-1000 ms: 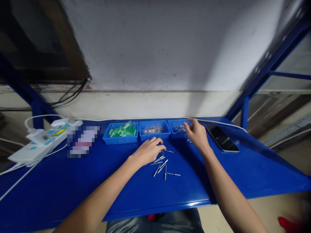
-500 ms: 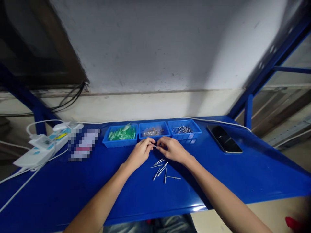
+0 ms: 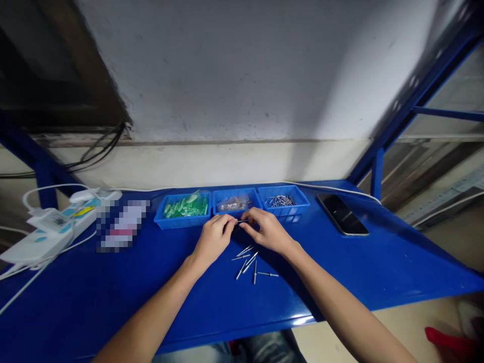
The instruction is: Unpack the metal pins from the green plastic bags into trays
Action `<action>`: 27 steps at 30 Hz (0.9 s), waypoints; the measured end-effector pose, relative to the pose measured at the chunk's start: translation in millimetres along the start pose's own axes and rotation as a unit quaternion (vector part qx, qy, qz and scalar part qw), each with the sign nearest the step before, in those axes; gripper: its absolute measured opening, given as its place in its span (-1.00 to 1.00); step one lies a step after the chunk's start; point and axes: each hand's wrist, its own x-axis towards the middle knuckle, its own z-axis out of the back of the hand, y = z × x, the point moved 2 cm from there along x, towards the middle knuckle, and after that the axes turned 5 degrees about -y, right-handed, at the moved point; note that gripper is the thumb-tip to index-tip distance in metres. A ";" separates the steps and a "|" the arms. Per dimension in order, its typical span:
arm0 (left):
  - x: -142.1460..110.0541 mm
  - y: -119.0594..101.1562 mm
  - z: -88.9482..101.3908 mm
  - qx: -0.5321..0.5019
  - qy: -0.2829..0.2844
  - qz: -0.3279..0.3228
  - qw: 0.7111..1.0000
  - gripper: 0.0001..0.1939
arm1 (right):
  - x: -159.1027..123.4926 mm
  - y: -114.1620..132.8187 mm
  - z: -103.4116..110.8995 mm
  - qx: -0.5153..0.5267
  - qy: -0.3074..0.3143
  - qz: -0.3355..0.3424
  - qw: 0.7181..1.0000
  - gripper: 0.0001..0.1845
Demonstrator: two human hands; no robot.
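A thin metal pop rivet (image 3: 242, 221) spans the small gap between my two hands, just in front of the middle blue bin. My left hand (image 3: 216, 236) pinches one end between thumb and fingertips. The fingers of my right hand (image 3: 267, 230) curl around the other end, partly hiding it. Below the hands, several loose pop rivets (image 3: 254, 272) lie scattered on the blue table (image 3: 212, 307). More rivets fill the right bin (image 3: 302, 206). Clear bags with small parts lie in the middle bin (image 3: 216, 196), and green packets (image 3: 187, 205) in the left bin (image 3: 166, 223).
A black phone (image 3: 343, 214) lies to the right of the bins. To the left are a blurred-out flat item (image 3: 126, 224) and a white power strip (image 3: 49, 237) with plugs and cables. Blue frame posts (image 3: 376, 174) rise at both sides, before a wall (image 3: 227, 75).
The view has shifted slightly, so everything sits a little further left. Both hands stay at the rivet; the right thumb and forefinger are slightly further apart. The loose rivets have not moved.
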 end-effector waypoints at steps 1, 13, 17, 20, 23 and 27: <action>-0.3 0.3 -0.5 -0.004 0.005 0.007 1.000 -0.77 | 0.0 0.6 -0.4 -0.005 -0.004 0.005 1.000 -0.93; -7.8 -8.3 -19.6 0.085 0.112 0.050 0.989 -0.86 | -1.7 -46.4 52.0 -0.160 -0.258 -0.104 0.947 -0.80; -10.2 -11.8 -23.7 0.161 0.118 0.046 0.979 -0.85 | -3.7 -51.3 54.8 -0.212 -0.306 -0.124 0.920 -0.68; -10.0 -9.2 -22.3 0.133 0.109 0.038 0.984 -0.84 | -1.0 -28.3 39.8 -0.153 -0.227 -0.073 0.959 -0.80; -7.1 -5.5 -17.1 0.049 0.074 0.028 0.996 -0.82 | 0.3 -3.0 17.6 -0.058 -0.048 0.003 0.997 -0.88; -3.5 -3.7 -8.3 -0.053 -0.003 0.067 0.996 -0.87 | -2.4 6.9 3.1 -0.025 0.028 0.027 0.999 -0.90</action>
